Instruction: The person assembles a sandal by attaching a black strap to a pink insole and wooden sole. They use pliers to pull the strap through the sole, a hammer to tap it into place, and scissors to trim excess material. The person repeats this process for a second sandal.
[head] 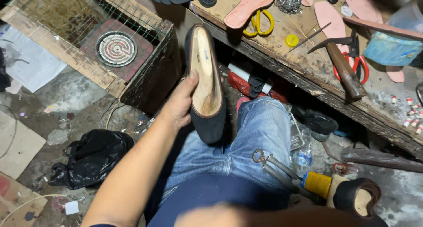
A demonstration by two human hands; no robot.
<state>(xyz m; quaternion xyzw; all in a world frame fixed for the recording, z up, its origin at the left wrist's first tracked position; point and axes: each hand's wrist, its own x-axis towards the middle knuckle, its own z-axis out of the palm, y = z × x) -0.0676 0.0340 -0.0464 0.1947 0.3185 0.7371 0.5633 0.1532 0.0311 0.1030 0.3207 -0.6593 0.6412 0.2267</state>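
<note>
My left hand (pixel 180 104) grips a black flat shoe (pixel 207 77) by its side, over my jeans-clad knee. The shoe's toe points away from me and its tan insole faces up. A pair of metal pliers (pixel 275 165) with a yellow handle lies across my lap. At the bottom right stands a second black shoe (pixel 358 198) with a tan lining. A blurred strip of skin runs along the bottom edge; my right hand itself does not show.
A worn wooden workbench (pixel 308 84) at the right carries a hammer (pixel 346 70), yellow scissors (pixel 260 23), red-handled pliers (pixel 359 66) and pink insoles (pixel 251 4). A wire-covered wooden box with a round heater coil (pixel 116 48) stands at the left. A black plastic bag (pixel 90 156) lies on the floor.
</note>
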